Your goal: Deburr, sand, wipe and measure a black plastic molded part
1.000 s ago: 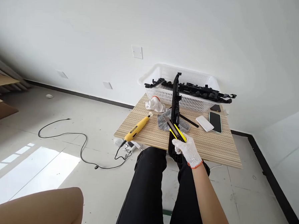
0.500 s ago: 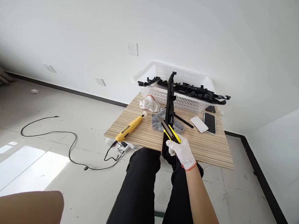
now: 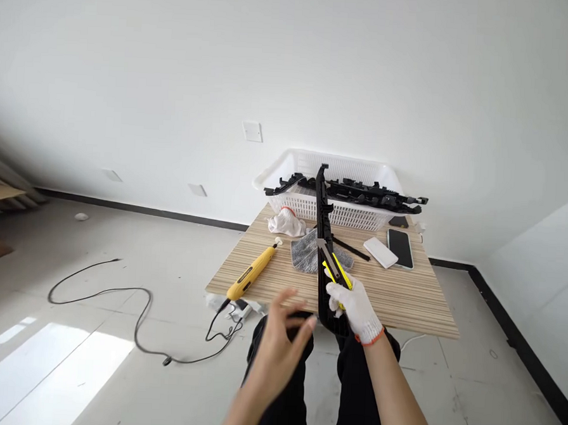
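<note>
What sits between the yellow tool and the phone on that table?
Head view: a grey cloth, the black part and knife in the right hand, a thin black rod, a white slab.

White wall [image 3: 177, 74], sunlit grey floor [image 3: 94, 279]

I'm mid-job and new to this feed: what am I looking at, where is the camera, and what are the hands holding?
No machine here: a person works with two hands, and the one camera sits on their head, looking forward and down. The gloved right hand grips a yellow utility knife, blade against a long black plastic part that rises from the lap. The bare left hand is open beside the part's lower end, holding nothing. On the wooden table lie a yellow power tool, a spare glove, a grey cloth, a phone and a white basket with more black parts across it.
</note>
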A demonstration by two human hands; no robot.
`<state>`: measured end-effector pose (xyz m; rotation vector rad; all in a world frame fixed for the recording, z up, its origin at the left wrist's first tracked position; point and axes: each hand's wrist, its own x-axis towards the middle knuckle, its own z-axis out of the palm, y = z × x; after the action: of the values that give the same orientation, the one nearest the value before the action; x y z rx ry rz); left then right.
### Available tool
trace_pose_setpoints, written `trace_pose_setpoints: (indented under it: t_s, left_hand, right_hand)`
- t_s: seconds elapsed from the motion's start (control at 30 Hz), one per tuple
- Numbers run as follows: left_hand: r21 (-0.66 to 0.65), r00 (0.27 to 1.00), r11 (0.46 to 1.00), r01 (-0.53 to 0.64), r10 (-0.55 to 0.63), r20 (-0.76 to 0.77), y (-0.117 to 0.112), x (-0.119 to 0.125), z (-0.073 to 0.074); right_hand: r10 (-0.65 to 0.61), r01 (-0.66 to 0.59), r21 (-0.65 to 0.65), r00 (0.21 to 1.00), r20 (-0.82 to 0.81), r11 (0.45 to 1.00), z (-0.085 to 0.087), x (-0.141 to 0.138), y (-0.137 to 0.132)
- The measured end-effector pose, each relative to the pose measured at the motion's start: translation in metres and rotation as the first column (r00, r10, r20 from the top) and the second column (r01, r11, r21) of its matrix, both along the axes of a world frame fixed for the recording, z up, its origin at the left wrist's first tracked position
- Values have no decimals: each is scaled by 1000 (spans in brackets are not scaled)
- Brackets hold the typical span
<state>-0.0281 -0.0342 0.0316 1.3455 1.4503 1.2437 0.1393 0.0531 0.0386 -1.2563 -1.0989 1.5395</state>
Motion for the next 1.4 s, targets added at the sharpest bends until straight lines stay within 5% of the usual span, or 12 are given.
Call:
trace_pose_setpoints:
  t_s: [0.17,0.27,0.37,0.5,0.53,0.63,0.83,0.93,1.07,1.2,1.33,1.4]
  left_hand:
    - [-157,970,968,197,-170,173,0,25,-16]
    - [-121,903,945,305,-246,352,11,31,-18]
    - [-68,867,950,305,-248,432,19,27,-20]
    - [-108,833,954,281,-186,522,21,15,-24]
    - [-125,832,955,268,-164,530,20,13,-24]
    - [-180,868,960,213,-101,486,21,10,-20]
    - [-226,945,972,61,17,328,23,15,-12]
    - [-232,964,971,54,11,267,21,18,-13]
    - [-151,976,988,17,17,219,19,23,-20]
    - [-141,980,990,23,6,200,19,25,-24]
    - [-150,984,989,-6,32,177,18,25,-26]
    - [-147,986,989,-11,36,164,18,25,-27]
  right_hand:
    - [18,-21,-20,986,-163,1000,-1,2,-5]
    - [102,-112,-44,978,-184,993,-3,-3,-9]
    - [116,-124,-68,987,-109,990,0,-5,-7]
    - [-88,88,-18,996,0,996,7,14,6]
    - [-34,35,-14,999,38,999,9,21,9]
    - [139,-139,-17,970,202,990,10,41,15]
    - [70,-68,-15,969,237,998,8,47,14]
    - [-125,123,24,966,226,992,9,45,15]
    - [27,-19,-33,967,253,999,10,44,16]
    - [-194,201,-28,969,153,979,8,44,14]
    - [-37,49,-49,974,223,998,5,48,13]
    - [-194,198,-1,959,207,980,4,51,14]
